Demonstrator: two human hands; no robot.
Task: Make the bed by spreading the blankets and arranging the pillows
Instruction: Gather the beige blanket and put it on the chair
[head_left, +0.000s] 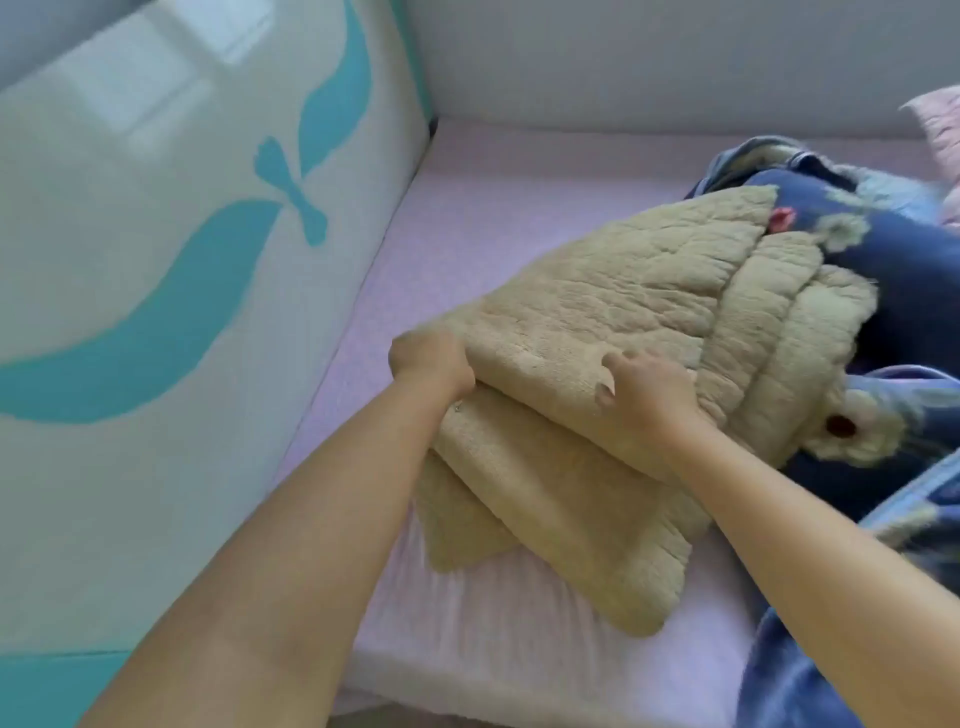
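Note:
A thick blanket lies bunched on the pink bed sheet (467, 218). Its tan fleece side (639, 291) is folded in several layers on top, and its dark blue flowered side (904, 265) shows to the right. My left hand (431, 358) grips the left edge of the top tan fold, fingers curled under it. Further right on the same fold, my right hand (644, 387) pinches the fleece, thumb on top. A pink pillow (940, 117) peeks in at the far right edge, mostly cut off.
A glossy white board with a teal pattern (197, 249) stands along the left side of the bed. A pale wall (649, 62) runs behind the bed. The mattress's near edge (467, 696) is at the bottom.

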